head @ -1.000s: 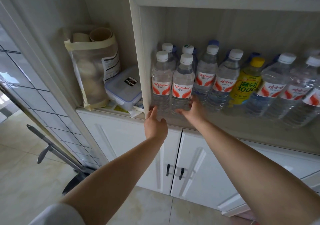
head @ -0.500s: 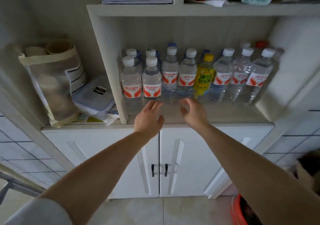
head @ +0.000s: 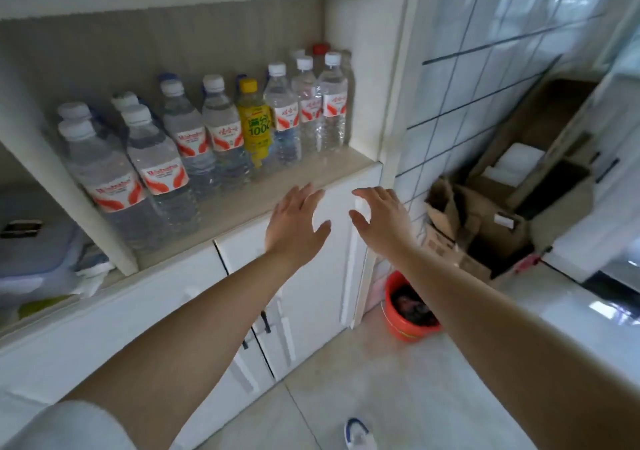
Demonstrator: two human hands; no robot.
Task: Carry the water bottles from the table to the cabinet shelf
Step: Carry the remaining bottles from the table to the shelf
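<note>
Head view: water bottles (head: 221, 134) stood upright, upper left of hands.
Hands: left hand (head: 294, 228), right hand (head: 381, 224) spread wide, held nothing.
Nearer: left hand.

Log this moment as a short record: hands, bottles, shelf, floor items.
left hand: open, holds nothing, in front of the shelf edge
right hand: open, holds nothing, apart from the bottles
water bottles: upright in a row on the cabinet shelf
yellow bottle: upright among them
red bucket: on the floor, right of the cabinet doors

Red bucket (head: 412, 325) on floor, cardboard boxes (head: 485, 238) beside tiled wall (head: 485, 69)
</note>
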